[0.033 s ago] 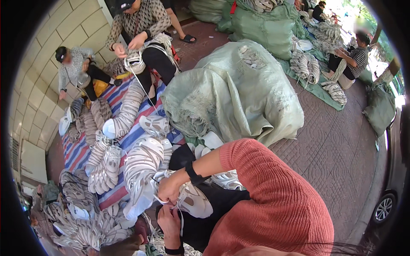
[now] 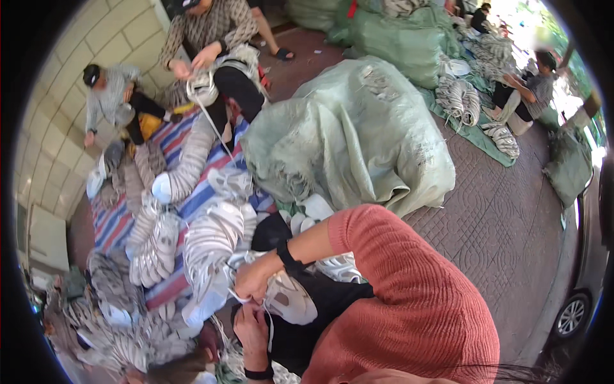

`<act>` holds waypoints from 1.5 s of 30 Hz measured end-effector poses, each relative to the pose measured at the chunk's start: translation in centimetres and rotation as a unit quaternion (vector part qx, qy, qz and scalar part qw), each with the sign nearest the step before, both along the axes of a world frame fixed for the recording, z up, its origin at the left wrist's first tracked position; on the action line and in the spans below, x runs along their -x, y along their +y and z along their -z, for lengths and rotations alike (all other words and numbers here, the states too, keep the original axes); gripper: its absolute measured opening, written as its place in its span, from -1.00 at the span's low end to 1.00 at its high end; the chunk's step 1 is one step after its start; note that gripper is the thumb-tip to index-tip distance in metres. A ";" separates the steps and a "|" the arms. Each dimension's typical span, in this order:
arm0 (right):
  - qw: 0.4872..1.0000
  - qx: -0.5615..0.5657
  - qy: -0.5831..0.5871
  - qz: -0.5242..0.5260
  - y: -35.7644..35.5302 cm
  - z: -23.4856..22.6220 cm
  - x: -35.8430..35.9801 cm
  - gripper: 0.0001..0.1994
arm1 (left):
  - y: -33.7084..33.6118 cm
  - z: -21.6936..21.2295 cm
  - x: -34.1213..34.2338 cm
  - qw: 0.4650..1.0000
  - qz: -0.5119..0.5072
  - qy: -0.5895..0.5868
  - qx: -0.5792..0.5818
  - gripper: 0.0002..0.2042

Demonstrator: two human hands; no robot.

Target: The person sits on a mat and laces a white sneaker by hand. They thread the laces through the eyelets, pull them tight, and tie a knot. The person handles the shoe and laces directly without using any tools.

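Note:
A grey and white shoe upper (image 2: 291,299) lies over my dark-clad lap. My right hand (image 2: 253,280), with a black watch on its wrist, comes over the upper's edge and pinches a white shoelace (image 2: 270,329) there. Just below it, my left hand (image 2: 251,328) is closed with its fingertips raised to the same lace. One lace end hangs down beside the left hand. The fingertips of both hands nearly meet, and the exact grip between them is partly hidden. Right beside my hands rests a long nested stack of shoe uppers (image 2: 216,246).
More stacked uppers (image 2: 155,249) lie on a striped sheet (image 2: 167,291). A large pale green sack (image 2: 358,141) stands ahead, with further sacks (image 2: 403,51) behind. A person (image 2: 208,38) opposite handles an upper and lace; others sit far left and far right. A car (image 2: 575,307) stands at right.
The view has shifted very slightly. Both my hands stay at the lace in almost the same pose, and the upper has hardly moved.

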State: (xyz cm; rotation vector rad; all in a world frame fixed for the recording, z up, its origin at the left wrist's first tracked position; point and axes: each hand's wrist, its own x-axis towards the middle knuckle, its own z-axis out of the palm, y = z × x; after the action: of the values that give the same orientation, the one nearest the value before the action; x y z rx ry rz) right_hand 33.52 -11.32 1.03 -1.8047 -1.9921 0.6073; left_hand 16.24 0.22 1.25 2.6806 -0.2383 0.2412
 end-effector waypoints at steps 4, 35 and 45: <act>0.990 -0.139 -0.027 -0.022 -0.1 1.8 -0.1 -0.77 | 0.5 0.5 -0.7 1.000 0.021 0.002 0.019 -0.52; 0.993 -0.042 -0.092 0.063 -3.3 -2.7 1.0 -0.80 | -0.4 -3.0 0.4 0.999 -0.045 -0.007 0.030 -0.98; 0.979 0.020 -0.179 0.092 -4.8 -3.1 1.7 -0.91 | 0.6 -4.2 0.8 0.969 -0.024 0.155 0.189 -0.97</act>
State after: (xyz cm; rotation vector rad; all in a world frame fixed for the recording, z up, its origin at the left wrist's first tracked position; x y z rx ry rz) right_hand 31.82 -16.17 4.14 -2.2216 -2.0068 0.2817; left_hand 15.48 0.83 5.45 2.3036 -0.0249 -0.1103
